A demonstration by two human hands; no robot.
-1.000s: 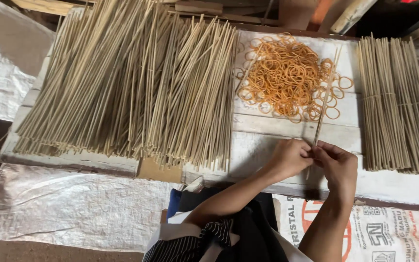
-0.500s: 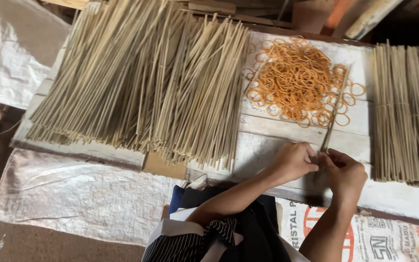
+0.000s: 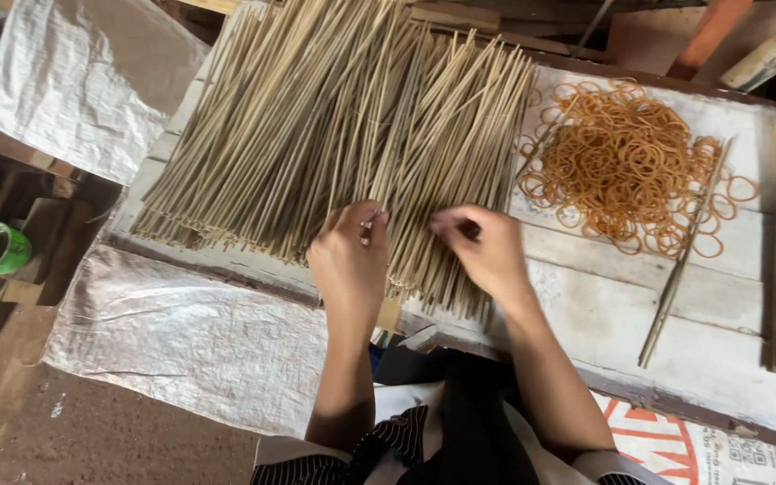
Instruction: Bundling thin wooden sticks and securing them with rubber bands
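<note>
**Hands at the near ends of the stick pile**

A broad pile of thin, pale tan bamboo sticks (image 3: 334,135) is spread across the white-painted plank worktop (image 3: 604,296), its near ends facing the person. The left hand (image 3: 349,260) is curled with fingertips pinching a few stick ends; the right hand (image 3: 487,247) is likewise loosely closed over neighbouring ends. The sticks are judged light, stiff and brittle, easily scattered, and best gathered near the ends. A heap of orange rubber bands (image 3: 621,162) lies to the right, with one loose thin stick (image 3: 680,265) beside it.
</note>
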